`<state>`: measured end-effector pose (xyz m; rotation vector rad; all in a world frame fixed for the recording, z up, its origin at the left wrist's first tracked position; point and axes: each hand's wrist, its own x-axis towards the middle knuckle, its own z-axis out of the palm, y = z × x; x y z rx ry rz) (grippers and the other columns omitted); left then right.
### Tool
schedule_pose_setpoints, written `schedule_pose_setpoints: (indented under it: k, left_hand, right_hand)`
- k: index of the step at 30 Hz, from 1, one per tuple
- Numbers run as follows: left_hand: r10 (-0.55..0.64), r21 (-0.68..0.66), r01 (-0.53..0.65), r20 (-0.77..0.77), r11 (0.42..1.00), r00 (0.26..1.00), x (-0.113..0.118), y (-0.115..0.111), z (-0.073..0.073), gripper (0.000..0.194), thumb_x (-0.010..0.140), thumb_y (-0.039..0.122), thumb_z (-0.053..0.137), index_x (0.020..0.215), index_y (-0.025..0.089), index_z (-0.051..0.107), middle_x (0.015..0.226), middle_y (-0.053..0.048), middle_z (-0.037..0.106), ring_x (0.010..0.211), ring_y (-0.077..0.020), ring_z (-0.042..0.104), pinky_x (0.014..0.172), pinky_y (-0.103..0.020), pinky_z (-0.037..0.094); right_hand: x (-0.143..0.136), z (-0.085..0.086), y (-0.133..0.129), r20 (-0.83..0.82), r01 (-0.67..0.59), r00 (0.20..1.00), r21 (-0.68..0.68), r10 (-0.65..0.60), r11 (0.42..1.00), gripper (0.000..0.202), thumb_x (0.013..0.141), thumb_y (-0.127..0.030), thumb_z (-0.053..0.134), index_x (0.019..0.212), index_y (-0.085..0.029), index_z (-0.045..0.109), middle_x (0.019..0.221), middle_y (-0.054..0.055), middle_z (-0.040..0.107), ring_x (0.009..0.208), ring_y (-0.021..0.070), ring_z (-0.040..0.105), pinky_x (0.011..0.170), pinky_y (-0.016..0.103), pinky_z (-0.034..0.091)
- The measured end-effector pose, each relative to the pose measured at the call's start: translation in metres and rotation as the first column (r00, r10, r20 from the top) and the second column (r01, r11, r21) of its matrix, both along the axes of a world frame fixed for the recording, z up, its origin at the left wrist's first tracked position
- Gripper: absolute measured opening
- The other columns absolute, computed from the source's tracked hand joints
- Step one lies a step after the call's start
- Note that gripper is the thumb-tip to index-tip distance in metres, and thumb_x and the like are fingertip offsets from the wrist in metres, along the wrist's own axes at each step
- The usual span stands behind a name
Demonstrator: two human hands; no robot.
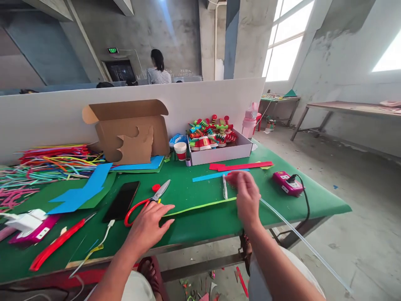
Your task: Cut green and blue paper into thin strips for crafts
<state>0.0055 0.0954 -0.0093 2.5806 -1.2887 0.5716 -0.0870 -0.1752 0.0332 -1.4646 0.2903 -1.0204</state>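
Note:
On the green table, a long light green strip runs between my two hands. My left hand has its fingers apart at the strip's left end, beside the red-handled scissors. My right hand is closed near the strip's right end; what its fingers hold, if anything, is hidden. A small white stick-like piece lies just left of it. A long clear stick extends from beside my right hand past the table's edge. Blue and red paper strips lie behind.
A white box of colourful crafts, paper cups and an open cardboard box stand at the back. Pipe cleaners, a phone and a red cutter lie left; a pink power socket is right.

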Motion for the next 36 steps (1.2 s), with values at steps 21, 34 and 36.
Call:
schedule_pose_setpoints:
  k: [21,34,36]
  left_hand:
    - [0.245,-0.016,-0.244,0.015,0.97,0.97,0.033,0.008,-0.003,0.034,0.092,0.027,0.04,0.105,0.018,0.07,0.109,-0.014,0.07,0.094,-0.0304,0.063,0.081,-0.043,0.052]
    - [-0.21,0.109,0.236,-0.211,0.965,0.955,0.001,-0.147,0.026,0.033,0.09,0.008,0.042,0.096,0.023,0.071,0.088,-0.005,0.072,0.086,-0.0199,0.063,0.076,-0.031,0.05]
    - [-0.239,0.191,0.277,-0.198,0.942,0.951,0.001,-0.165,0.027,0.042,0.086,0.001,0.04,0.102,0.023,0.071,0.088,-0.006,0.071,0.088,-0.0207,0.062,0.077,-0.031,0.049]
  right_hand:
    - [-0.006,-0.013,0.048,-0.753,-0.687,0.652,-0.537,0.089,0.49,0.02,0.097,-0.02,0.051,0.093,-0.018,0.071,0.092,0.006,0.073,0.083,0.0167,0.065,0.067,0.024,0.037]
    - [-0.045,0.008,-0.088,-0.724,-0.151,0.495,-0.616,-0.481,0.773,0.012,0.081,-0.009,0.054,0.085,-0.02,0.059,0.084,0.003,0.063,0.074,0.0158,0.054,0.057,0.025,0.029]
    - [-0.058,0.006,-0.093,-0.741,-0.253,0.529,-0.602,-0.412,0.757,0.016,0.079,-0.007,0.054,0.087,-0.02,0.061,0.085,0.002,0.063,0.073,0.015,0.054,0.058,0.024,0.031]
